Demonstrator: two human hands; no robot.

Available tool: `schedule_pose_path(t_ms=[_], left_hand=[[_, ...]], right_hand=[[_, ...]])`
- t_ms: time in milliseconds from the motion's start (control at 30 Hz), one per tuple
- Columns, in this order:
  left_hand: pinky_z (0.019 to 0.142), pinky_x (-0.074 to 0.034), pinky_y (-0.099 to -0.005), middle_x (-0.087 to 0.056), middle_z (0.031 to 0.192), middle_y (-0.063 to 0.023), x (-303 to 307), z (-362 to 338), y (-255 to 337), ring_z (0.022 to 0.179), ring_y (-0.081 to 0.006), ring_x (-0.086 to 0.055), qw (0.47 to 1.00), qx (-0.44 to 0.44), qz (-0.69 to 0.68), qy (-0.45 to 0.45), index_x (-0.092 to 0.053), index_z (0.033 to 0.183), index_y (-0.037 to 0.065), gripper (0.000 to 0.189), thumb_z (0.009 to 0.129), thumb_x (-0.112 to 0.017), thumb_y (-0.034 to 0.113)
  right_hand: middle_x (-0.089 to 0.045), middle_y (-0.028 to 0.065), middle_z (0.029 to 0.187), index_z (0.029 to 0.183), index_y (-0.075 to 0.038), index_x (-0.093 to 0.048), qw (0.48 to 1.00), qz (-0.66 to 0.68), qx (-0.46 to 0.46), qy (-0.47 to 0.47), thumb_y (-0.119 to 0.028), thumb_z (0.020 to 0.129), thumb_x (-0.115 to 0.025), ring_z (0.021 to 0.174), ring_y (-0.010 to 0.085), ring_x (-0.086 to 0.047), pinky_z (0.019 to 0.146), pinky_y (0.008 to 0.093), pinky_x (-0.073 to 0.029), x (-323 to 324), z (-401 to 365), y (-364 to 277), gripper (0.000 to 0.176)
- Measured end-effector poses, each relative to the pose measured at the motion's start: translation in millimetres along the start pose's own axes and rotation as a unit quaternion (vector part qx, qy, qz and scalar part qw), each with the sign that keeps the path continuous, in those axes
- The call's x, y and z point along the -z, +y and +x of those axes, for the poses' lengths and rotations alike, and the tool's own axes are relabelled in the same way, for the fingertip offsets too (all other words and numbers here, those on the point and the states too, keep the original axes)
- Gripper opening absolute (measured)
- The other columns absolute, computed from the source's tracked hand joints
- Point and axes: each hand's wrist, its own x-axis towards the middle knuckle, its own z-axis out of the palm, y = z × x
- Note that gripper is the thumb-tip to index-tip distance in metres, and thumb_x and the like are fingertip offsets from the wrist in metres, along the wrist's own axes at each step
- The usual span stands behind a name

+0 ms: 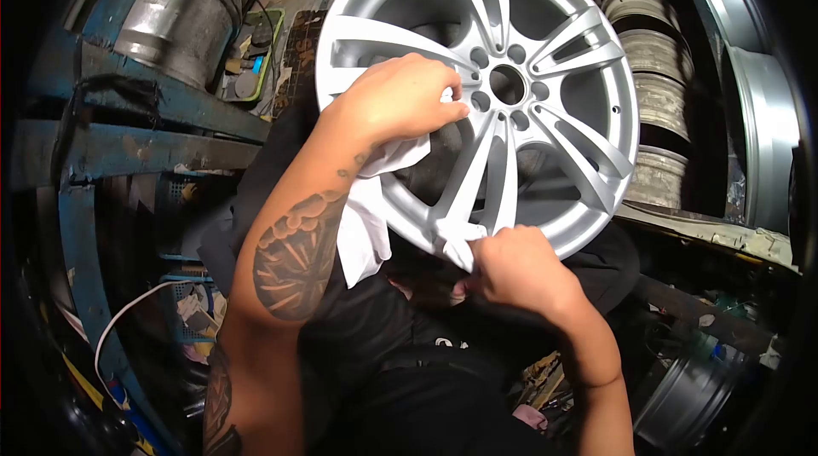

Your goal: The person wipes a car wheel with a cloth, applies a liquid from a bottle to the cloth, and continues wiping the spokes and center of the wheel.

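A silver multi-spoke alloy wheel (473, 170) is tilted face up in front of me, its lower edge over my dark-clothed lap. My left hand (400, 98) is closed on a white cloth (365, 226) over the spokes left of the centre hole. That cloth hangs down past the rim's lower-left edge. At the bottom of the rim, my right hand (524, 273) is closed in a fist around a white cloth end (458, 239), pressed close to the lower spoke's outer end. My hands hide parts of both cloth pieces.
Several metal rims (652, 89) are stacked at the right, beside a shiny barrel (763, 124). A blue metal frame (162, 136) borders the left side. Behind it are a large silver cylinder (179, 21) and a green tray (256, 55) of small items. Another rim (690, 396) lies lower right.
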Motion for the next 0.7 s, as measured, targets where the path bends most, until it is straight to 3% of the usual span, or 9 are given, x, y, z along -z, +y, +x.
schedule_pose_path(t_ms=[100, 233, 300, 400, 500, 567, 633, 700], left_hand=[[0.084, -0.054, -0.0455, -0.074, 0.09, -0.0201, 1, 0, -3, 0.09, -0.0374, -0.071, 1.0, -0.006, 0.013, 0.006, -0.076, 0.109, 0.008, 0.035, 0.091, -0.068, 0.037], [0.077, -0.053, -0.0438, -0.071, 0.08, -0.0203, 5, -1, 2, 0.08, -0.0358, -0.07, 1.0, -0.006, -0.006, -0.008, -0.074, 0.11, 0.007, 0.037, 0.091, -0.069, 0.038], [0.076, -0.053, -0.0434, -0.071, 0.08, -0.0204, 7, -1, 3, 0.078, -0.0351, -0.07, 1.0, 0.003, -0.015, -0.024, -0.074, 0.11, 0.006, 0.038, 0.091, -0.069, 0.038], [0.076, -0.053, -0.0426, -0.071, 0.081, -0.021, 3, -9, -3, 0.078, -0.0343, -0.07, 1.0, 0.011, -0.008, -0.01, -0.074, 0.111, 0.005, 0.039, 0.091, -0.069, 0.038], [0.076, -0.053, -0.0407, -0.072, 0.083, -0.0191, 12, -9, -4, 0.077, -0.0313, -0.07, 0.999, 0.029, -0.027, 0.001, -0.074, 0.11, 0.004, 0.038, 0.093, -0.069, 0.038], [0.076, -0.053, -0.0394, -0.072, 0.084, -0.0174, 14, -12, -17, 0.077, -0.0284, -0.069, 0.998, 0.032, -0.047, 0.024, -0.073, 0.108, 0.003, 0.037, 0.094, -0.069, 0.037], [0.074, -0.053, -0.0343, -0.071, 0.084, -0.012, 24, -15, -17, 0.075, -0.0179, -0.066, 0.995, 0.071, -0.069, 0.013, -0.073, 0.105, 0.001, 0.034, 0.096, -0.069, 0.034], [0.07, -0.054, -0.0381, -0.071, 0.072, -0.015, 20, -14, -24, 0.068, -0.0249, -0.07, 0.994, 0.043, -0.08, 0.058, -0.075, 0.102, 0.003, 0.038, 0.093, -0.068, 0.039]], right_hand=[[-0.068, 0.0139, 0.062, 0.07, -0.005, -0.071, 0.997, -0.009, 0.034, 0.076, -0.048, 0.081, -0.08, 0.06, 0.0343, -0.071, 0.057, 0.0433, -0.054, 5, -24, -14, 0.045], [-0.07, 0.0115, 0.066, 0.074, -0.008, -0.073, 0.997, 0.021, -0.057, -0.047, -0.052, 0.078, -0.081, 0.065, 0.0301, -0.073, 0.057, 0.0414, -0.054, 17, 6, -14, 0.045], [-0.066, 0.0109, 0.061, 0.066, -0.009, -0.07, 0.995, -0.076, -0.002, 0.063, -0.059, 0.075, -0.079, 0.06, 0.03, -0.07, 0.055, 0.0415, -0.051, 0, -13, -20, 0.052], [-0.066, 0.0099, 0.061, 0.065, -0.011, -0.07, 0.997, -0.055, -0.019, 0.059, -0.055, 0.075, -0.08, 0.061, 0.0284, -0.07, 0.055, 0.0403, -0.051, -2, -3, -13, 0.047], [-0.068, 0.0087, 0.063, 0.067, -0.012, -0.072, 0.976, -0.165, -0.073, 0.121, -0.051, 0.074, -0.082, 0.062, 0.0256, -0.071, 0.055, 0.0389, -0.05, -22, 2, -33, 0.042], [-0.068, 0.0085, 0.062, 0.068, -0.013, -0.073, 0.987, -0.094, -0.073, 0.11, -0.05, 0.076, -0.082, 0.061, 0.0256, -0.071, 0.055, 0.0388, -0.05, -18, -9, -34, 0.038], [-0.067, 0.0076, 0.061, 0.069, -0.014, -0.074, 0.991, -0.033, -0.053, 0.116, -0.05, 0.077, -0.081, 0.059, 0.0257, -0.07, 0.054, 0.0387, -0.05, -12, -1, -17, 0.037], [-0.067, 0.0082, 0.06, 0.065, -0.012, -0.071, 0.985, -0.083, -0.057, 0.142, -0.04, 0.077, -0.079, 0.058, 0.0259, -0.07, 0.053, 0.0392, -0.049, -21, 1, -21, 0.031]])
